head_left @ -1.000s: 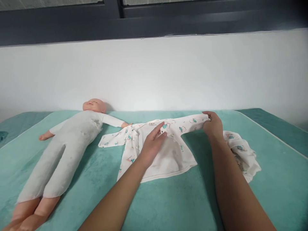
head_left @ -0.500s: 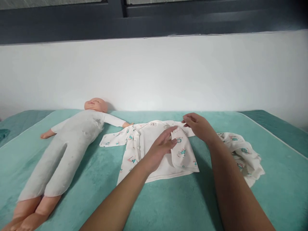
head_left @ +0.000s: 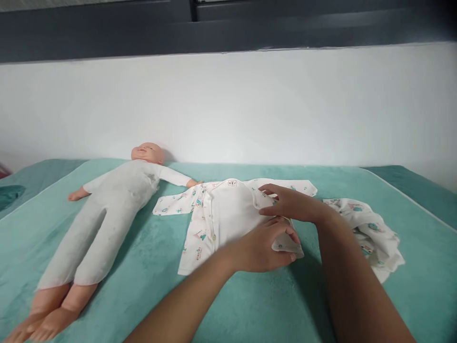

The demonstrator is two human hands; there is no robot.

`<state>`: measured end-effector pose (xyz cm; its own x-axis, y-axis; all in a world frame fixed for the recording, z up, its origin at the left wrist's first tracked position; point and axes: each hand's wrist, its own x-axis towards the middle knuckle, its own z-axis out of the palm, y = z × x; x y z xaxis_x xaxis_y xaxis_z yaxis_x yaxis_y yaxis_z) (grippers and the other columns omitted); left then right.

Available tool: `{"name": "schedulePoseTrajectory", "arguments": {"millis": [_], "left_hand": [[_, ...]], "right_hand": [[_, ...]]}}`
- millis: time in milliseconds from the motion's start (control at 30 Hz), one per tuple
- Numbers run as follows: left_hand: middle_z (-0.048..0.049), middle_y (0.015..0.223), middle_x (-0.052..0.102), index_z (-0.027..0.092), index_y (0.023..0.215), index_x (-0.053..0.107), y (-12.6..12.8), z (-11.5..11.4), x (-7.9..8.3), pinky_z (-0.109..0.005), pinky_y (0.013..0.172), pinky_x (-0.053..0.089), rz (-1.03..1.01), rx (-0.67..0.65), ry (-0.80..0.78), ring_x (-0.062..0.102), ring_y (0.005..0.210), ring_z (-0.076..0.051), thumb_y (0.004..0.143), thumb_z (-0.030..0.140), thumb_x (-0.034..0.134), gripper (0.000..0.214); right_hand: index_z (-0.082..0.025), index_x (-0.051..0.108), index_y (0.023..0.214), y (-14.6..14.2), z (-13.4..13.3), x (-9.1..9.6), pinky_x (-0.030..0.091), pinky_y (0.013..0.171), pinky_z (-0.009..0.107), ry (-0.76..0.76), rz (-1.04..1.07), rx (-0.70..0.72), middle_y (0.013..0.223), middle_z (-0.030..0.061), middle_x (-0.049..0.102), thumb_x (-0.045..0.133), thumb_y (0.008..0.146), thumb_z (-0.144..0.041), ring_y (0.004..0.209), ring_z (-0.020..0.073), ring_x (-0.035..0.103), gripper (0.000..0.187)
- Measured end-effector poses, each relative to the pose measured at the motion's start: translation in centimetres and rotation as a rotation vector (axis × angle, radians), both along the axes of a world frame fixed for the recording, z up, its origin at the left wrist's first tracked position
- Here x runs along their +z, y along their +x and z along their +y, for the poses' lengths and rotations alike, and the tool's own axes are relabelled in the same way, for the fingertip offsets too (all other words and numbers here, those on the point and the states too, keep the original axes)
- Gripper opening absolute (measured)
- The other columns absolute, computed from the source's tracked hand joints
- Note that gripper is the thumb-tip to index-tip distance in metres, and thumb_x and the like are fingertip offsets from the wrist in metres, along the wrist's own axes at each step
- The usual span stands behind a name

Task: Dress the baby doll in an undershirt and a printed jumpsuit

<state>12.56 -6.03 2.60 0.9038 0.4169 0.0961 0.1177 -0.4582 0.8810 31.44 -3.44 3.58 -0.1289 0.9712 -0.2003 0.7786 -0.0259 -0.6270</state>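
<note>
A baby shirt (head_left: 233, 214), white with small printed animals, lies spread open on the green bedding, its label at the neckline. My left hand (head_left: 264, 245) is closed on the lower corner of the shirt's right front flap, the cloth showing between thumb and fingers. Just above it, my right hand (head_left: 291, 204) rests at the upper part of that flap, thumb and fingers apart and touching the fabric. Part of the flap is hidden beneath both hands. To the left lies a baby doll (head_left: 119, 190) on its back, its hand close to the shirt's left sleeve.
A crumpled piece of matching printed cloth (head_left: 374, 233) lies at the right. Green plush bedding (head_left: 143, 276) covers the surface, with a white wall (head_left: 228, 105) behind it and a dark window frame (head_left: 107, 33) above.
My left hand has moved right and down and taken the flap's lower corner. My right hand has come down from the sleeve onto the flap. The view has shifted slightly.
</note>
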Motion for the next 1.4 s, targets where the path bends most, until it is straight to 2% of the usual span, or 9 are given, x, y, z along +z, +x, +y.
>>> {"name": "schedulePoseTrajectory", "arguments": {"millis": [133,267,533,700,833,967,1100,1267,1400], "left_hand": [[-0.0078,0.133,0.055,0.022,0.107,0.06,0.3,-0.7,0.0,-0.041,0.109,0.04,0.012,-0.055,0.01,0.048,0.13,-0.025,0.082,0.026,0.065,0.026],[-0.0067,0.145,0.047,0.023,0.111,0.061,0.5,-1.2,-0.2,-0.039,0.116,0.035,-0.024,-0.132,-0.02,0.033,0.144,-0.022,0.086,0.023,0.06,0.025],[-0.0024,0.127,0.064,0.022,0.103,0.064,0.6,-0.8,-0.8,-0.033,0.106,0.044,-0.006,-0.068,0.024,0.058,0.121,-0.018,0.089,0.022,0.054,0.018],[-0.0061,0.122,0.066,0.017,0.107,0.064,0.9,-0.6,-1.4,-0.033,0.105,0.043,0.045,0.068,0.21,0.058,0.117,-0.019,0.089,0.018,0.05,0.022],[-0.0091,0.131,0.061,0.018,0.118,0.061,1.1,-1.2,-1.9,-0.04,0.11,0.04,0.105,-0.039,0.348,0.053,0.124,-0.024,0.088,0.023,0.054,0.031],[-0.012,0.137,0.056,0.016,0.122,0.059,1.4,-2.0,-2.3,-0.043,0.114,0.037,0.121,-0.185,0.405,0.049,0.131,-0.026,0.089,0.027,0.054,0.035],[-0.0088,0.135,0.059,0.017,0.117,0.062,1.4,-2.1,-2.2,-0.035,0.116,0.035,0.138,-0.244,0.365,0.048,0.134,-0.021,0.09,0.025,0.052,0.03],[-0.0044,0.135,0.059,0.022,0.116,0.062,1.3,-2.0,-1.8,-0.03,0.115,0.035,0.064,-0.181,0.25,0.05,0.132,-0.016,0.091,0.023,0.05,0.028],[-0.0053,0.132,0.06,0.021,0.113,0.062,1.5,-1.9,-1.8,-0.03,0.112,0.039,-0.04,0.024,0.233,0.053,0.126,-0.015,0.09,0.018,0.048,0.028]], "right_hand": [[-0.027,0.048,0.139,0.7,0.1,-0.7,0.048,0.095,0.037,0.022,-0.051,0.086,0.14,0.0076,0.056,0.069,0.073,-0.03,0.12,0.0293,0.058,0.069],[-0.025,0.047,0.14,1.0,0.6,-1.7,0.043,0.103,0.04,0.07,-0.134,0.091,0.143,0.0066,0.054,0.064,0.072,-0.024,0.124,0.0293,0.054,0.07],[-0.024,0.059,0.121,2.4,2.1,-3.3,0.048,0.083,0.033,0.174,-0.169,-0.116,0.122,0.0054,0.066,0.049,0.078,-0.012,0.101,0.0227,0.063,0.046],[-0.023,0.059,0.113,2.2,1.9,-2.7,0.046,0.078,0.035,0.259,-0.236,-0.174,0.115,0.006,0.066,0.051,0.085,-0.027,0.096,0.0231,0.061,0.029],[-0.022,0.062,0.098,0.4,1.5,-2.4,0.045,0.084,0.036,0.255,-0.276,-0.006,0.108,0.0084,0.061,0.069,0.071,-0.038,0.102,0.0267,0.055,0.032],[-0.021,0.06,0.091,0.0,1.8,-3.2,0.044,0.077,0.033,0.181,-0.305,0.002,0.103,0.0078,0.059,0.07,0.069,-0.033,0.094,0.0246,0.054,0.027],[-0.022,0.057,0.082,0.7,2.2,-3.3,0.04,0.069,0.03,0.205,-0.326,-0.043,0.089,0.0055,0.064,0.052,0.081,-0.023,0.08,0.0207,0.057,0.005],[-0.024,0.059,0.091,2.3,2.4,-2.9,0.04,0.071,0.031,0.283,-0.311,-0.222,0.093,0.0064,0.069,0.039,0.09,-0.028,0.085,0.0229,0.061,0.02],[-0.025,0.059,0.106,3.7,2.6,-3.5,0.041,0.07,0.033,0.333,-0.318,-0.451,0.099,0.0067,0.07,0.041,0.09,-0.033,0.087,0.0247,0.062,0.025]]}}
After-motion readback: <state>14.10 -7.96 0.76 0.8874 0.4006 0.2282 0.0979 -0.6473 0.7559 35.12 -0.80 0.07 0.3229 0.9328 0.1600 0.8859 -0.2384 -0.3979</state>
